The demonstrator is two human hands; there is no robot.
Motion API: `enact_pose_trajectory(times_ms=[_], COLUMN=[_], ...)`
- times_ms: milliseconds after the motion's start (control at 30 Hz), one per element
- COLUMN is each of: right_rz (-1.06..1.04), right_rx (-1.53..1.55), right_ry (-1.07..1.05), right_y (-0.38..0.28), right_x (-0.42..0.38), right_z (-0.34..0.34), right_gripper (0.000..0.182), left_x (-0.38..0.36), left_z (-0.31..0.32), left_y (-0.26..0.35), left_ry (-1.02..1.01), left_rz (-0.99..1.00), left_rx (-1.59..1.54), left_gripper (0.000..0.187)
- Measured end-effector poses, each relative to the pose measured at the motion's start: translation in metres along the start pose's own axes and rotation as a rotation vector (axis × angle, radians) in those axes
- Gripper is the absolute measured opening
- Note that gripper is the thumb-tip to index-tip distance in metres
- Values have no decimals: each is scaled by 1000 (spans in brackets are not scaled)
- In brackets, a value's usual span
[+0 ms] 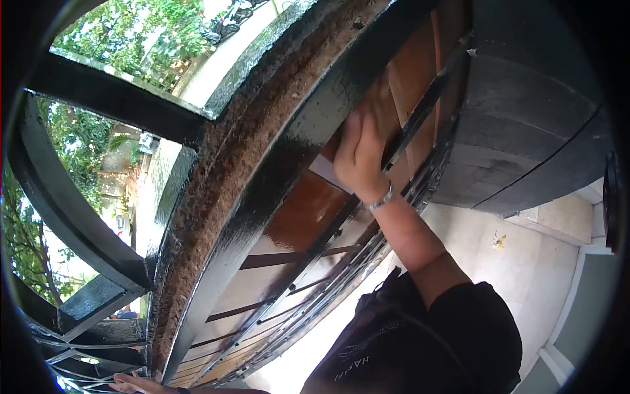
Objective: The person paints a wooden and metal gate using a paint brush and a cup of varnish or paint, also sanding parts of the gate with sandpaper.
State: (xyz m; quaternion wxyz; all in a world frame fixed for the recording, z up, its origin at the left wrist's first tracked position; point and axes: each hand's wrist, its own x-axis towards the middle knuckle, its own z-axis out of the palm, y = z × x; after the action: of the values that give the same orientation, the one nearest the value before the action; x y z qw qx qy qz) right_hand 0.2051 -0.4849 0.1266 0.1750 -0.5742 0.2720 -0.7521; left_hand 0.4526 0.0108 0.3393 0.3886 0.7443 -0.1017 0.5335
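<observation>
My right hand (pixel 361 154), with a metal band (pixel 382 199) at its wrist, reaches in against the glossy brown panels (pixel 305 213) behind the dark metal frame. Its fingers are smeared by motion, and whether they hold anything is hidden. A pale greyish patch (pixel 328 172) shows beside the hand; I cannot make out what it is. At the lower left, my left hand (pixel 134 383) is stretched out with fingers extended beside the dark metal railing (pixel 131 285). Nothing shows in it, and a dark band circles that wrist.
A rough brown rusty-looking strip (pixel 197 217) runs along the frame's edge. Black horizontal bars (pixel 308 243) cross the panels. A dark wall (pixel 518 125) curves at the right above a pale tiled floor (pixel 505 276). Trees (pixel 125 33) and parked motorcycles (pixel 230 23) stand beyond the railing.
</observation>
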Motion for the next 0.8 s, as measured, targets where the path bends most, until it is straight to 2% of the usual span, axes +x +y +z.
enact_pose_trajectory(times_ms=[67, 133, 167, 233, 267, 333, 367, 467, 500, 533, 600, 633, 733, 800], right_rz=[-43, 86, 80, -264, -270, -58, -18, 22, 181, 181, -322, -330, -71, -13], right_rx=[-33, -48, -45, -39, -37, -149, -135, -118, -94, -96, -103, -102, -90, -78], right_ry=[-3, -11, -20, -107, -98, -32, 37, 63, -196, -190, -298, -290, 97, 62], right_y=[-3, -15, -18, -15, -6, 22, 32, 11, 12, 3, -6, 0, 16, -6], right_x=[12, 5, -7, -32, -28, -5, 12, 14, -28, -38, -44, -30, 30, 22], right_z=[1, 7, 4, 4, -1, -16, -17, -3, 2, -5, -9, -6, -1, -1], right_gripper=[46, 44, 44, 44, 44, 42, 39, 38, 40, 40, 45, 45, 50, 48], left_x=[1, 0, 5, -12, -12, -13, -13, -8, -7, -4, 2, 2, 9, 12], left_z=[-1, 2, -1, -1, 0, 4, 4, 0, -1, 0, 4, 5, 2, -5], left_y=[0, 1, -6, 9, 10, 9, 7, 3, 3, 3, 2, -1, -13, -23], left_ry=[0, 4, 6, 15, 23, 29, 24, 17, 17, 17, 27, 35, 28, 26], left_rz=[3, -8, -15, -12, -9, -9, -5, 15, 20, 26, 40, 40, 61, 67], left_rx=[8, 19, 28, 23, 19, 8, 11, 24, 28, 26, 17, 13, 34, 58], left_gripper=[110, 110, 110, 110, 110, 110, 111, 111, 111, 111, 111, 111, 111, 111])
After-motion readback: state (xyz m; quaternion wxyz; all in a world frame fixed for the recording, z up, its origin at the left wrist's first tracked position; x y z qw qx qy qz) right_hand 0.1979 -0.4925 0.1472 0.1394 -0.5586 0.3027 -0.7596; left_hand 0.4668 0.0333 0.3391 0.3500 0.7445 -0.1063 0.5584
